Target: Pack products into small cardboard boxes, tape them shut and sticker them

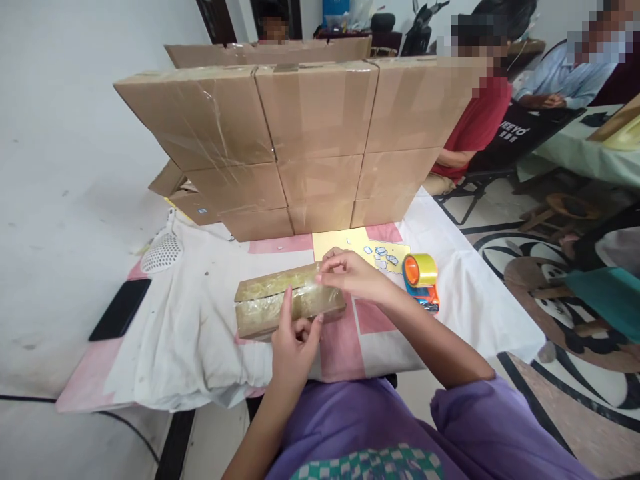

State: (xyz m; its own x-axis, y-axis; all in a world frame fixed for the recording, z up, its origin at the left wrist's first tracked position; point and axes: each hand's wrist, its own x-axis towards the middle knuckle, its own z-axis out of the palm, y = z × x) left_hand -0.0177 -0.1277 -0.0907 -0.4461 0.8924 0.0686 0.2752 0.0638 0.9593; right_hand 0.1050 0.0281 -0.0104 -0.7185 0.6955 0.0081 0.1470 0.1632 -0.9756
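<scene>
A small, long cardboard box (260, 305) lies on the cloth in front of me, with shiny tape along its top seam. My left hand (296, 337) is at the box's near side, its index finger stretched toward the seam and its thumb apart. Over the right end of the box, my right hand (355, 275) has thumb and fingers pinched together. What sits in that pinch is too small to make out. A tape dispenser (423, 293) in orange and blue, with a yellow tape roll (426, 269), stands to the right of my right hand.
Stacked cardboard boxes (325, 120) form a wall across the back of the table. Small cut-outs (382, 252) lie on a yellow sheet (330, 241). A black phone (120, 309) and a white perforated paddle (163, 253) lie at left. A person in red (480, 127) sits behind at right.
</scene>
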